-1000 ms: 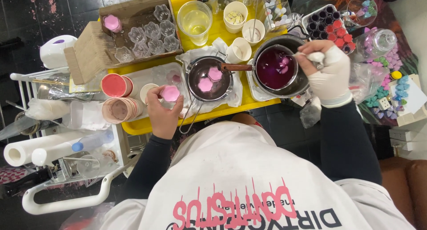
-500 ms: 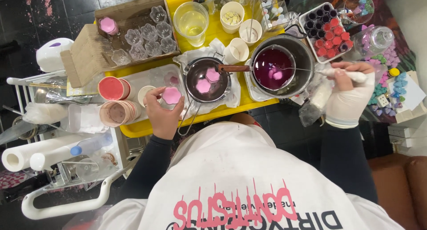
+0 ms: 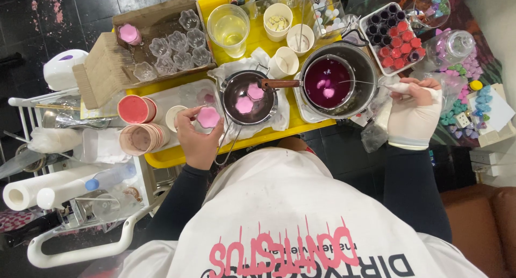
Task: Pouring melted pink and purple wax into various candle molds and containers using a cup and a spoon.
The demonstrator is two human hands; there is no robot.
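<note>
My left hand point(image 3: 198, 141) holds a small clear cup filled with pink wax point(image 3: 208, 117) over the yellow tray point(image 3: 166, 157). Just right of it stands a dark pan point(image 3: 248, 99) with two pink flower-shaped pieces in it. My right hand point(image 3: 414, 114), in a white glove, grips a thin white stick-like tool point(image 3: 396, 87) at the right rim of a steel pot point(image 3: 334, 84) of purple liquid, in which pale pieces float.
A cardboard box of clear flower moulds point(image 3: 174, 44) sits at the back left. Stacked pink cups point(image 3: 141, 138), a cup of yellow liquid point(image 3: 230, 28), paper cups point(image 3: 278, 17) and a tray of red and purple moulds point(image 3: 395, 36) surround the pots. Paper rolls point(image 3: 37, 189) lie left.
My right hand has drawn back from over the purple pot to its right side, still on the white tool. My left hand keeps the pink cup in place.
</note>
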